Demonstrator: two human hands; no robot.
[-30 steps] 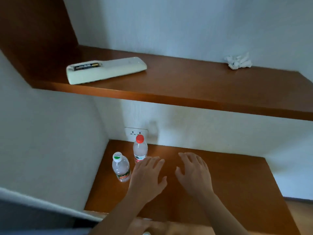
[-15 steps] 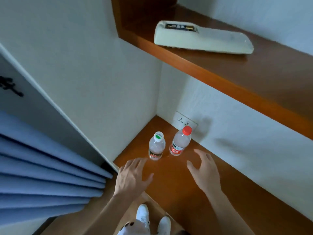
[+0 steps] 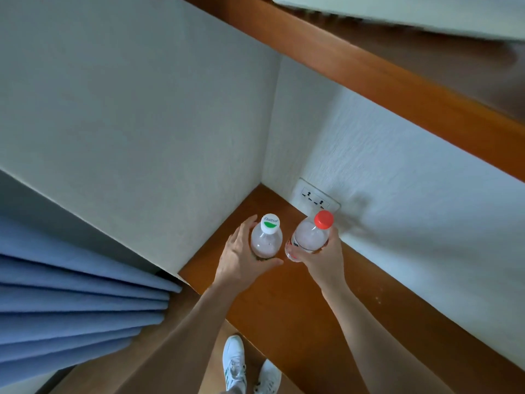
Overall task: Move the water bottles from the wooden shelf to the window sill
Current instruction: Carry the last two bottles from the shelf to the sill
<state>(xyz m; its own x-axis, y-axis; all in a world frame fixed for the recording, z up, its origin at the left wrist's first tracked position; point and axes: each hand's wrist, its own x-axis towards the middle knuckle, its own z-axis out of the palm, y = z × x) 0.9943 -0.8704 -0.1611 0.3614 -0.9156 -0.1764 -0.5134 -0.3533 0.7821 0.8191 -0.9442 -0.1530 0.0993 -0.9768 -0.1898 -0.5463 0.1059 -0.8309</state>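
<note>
- Firmly, the left hand point(image 3: 238, 260) curls round a clear plastic bottle with white cap point(image 3: 267, 241), at the corner of the glossy brown wooden shelf point(image 3: 284, 302).
- Alongside, the right hand point(image 3: 322, 261) grips a tilted red-capped clear plastic bottle point(image 3: 309, 237).

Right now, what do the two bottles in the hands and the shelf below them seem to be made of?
White-capped bottle: likely thin clear plastic; its body is see-through with cloudy highlights.
Red-capped bottle: the same clear plastic, with an opaque red cap.
Shelf: seemingly wood or wood veneer, reddish-brown, smooth with a soft sheen; solid wood or laminate, I cannot tell.
</note>
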